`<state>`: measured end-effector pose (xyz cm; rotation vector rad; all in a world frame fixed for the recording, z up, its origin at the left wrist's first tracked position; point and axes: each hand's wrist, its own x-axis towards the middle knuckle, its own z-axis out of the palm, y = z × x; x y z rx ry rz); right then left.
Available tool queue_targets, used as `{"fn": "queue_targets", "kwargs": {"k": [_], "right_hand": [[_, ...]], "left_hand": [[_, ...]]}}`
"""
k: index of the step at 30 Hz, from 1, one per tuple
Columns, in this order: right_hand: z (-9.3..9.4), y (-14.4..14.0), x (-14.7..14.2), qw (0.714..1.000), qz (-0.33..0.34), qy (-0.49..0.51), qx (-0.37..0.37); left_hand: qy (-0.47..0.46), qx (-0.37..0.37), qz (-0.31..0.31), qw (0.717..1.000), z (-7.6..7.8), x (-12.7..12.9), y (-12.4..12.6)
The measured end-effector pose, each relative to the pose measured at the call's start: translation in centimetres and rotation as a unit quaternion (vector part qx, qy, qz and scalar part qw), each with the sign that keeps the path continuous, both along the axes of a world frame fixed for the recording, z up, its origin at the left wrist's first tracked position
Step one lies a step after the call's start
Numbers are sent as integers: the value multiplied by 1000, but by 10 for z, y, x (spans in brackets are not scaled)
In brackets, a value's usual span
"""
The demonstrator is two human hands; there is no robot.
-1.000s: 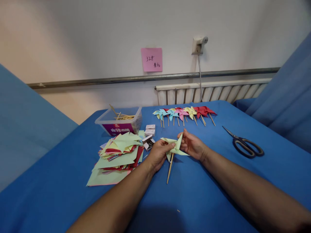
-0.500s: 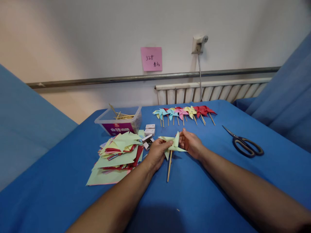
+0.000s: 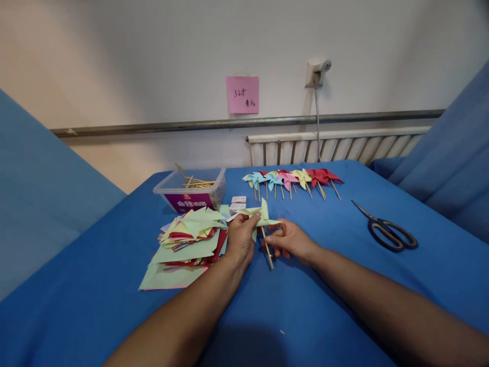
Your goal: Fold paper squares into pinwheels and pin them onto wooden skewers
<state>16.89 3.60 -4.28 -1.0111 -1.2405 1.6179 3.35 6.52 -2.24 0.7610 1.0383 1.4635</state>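
A pale green paper pinwheel (image 3: 265,209) on a thin wooden stick (image 3: 269,257) is held over the blue-covered table. My left hand (image 3: 241,235) is closed on it, thumb pressed near the centre of the folded blades. With curled fingers, my right hand (image 3: 291,239) is at the stick just below the blades, thumb and fingertips against it. The stick tilts, its lower end pointing down and slightly right. Part of the paper is hidden behind my left hand.
Left of my hands lie stacked coloured papers (image 3: 194,224). Behind them stands a plastic box (image 3: 189,200) with sticks, beside small white boxes (image 3: 239,200). Finished pinwheels (image 3: 288,178) line the table's back. Scissors (image 3: 385,229) lie right. A radiator (image 3: 344,145) is against the wall.
The pinwheel has shifted a little left and up, and its stick now slants the other way. My right hand has moved from beside the blades down to the stick.
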Motion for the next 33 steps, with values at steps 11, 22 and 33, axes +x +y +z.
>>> {"fn": "queue_targets", "kwargs": {"k": [11, 22, 33], "right_hand": [[-3, -2, -3, 999, 38, 19, -2], [0, 0, 3, 998, 33, 60, 2], [-1, 1, 2, 998, 39, 42, 2]], "left_hand": [[-89, -18, -103, 991, 8, -1, -3], [-122, -5, -185, 975, 8, -5, -1], [-71, -21, -136, 988, 10, -3, -2]]}}
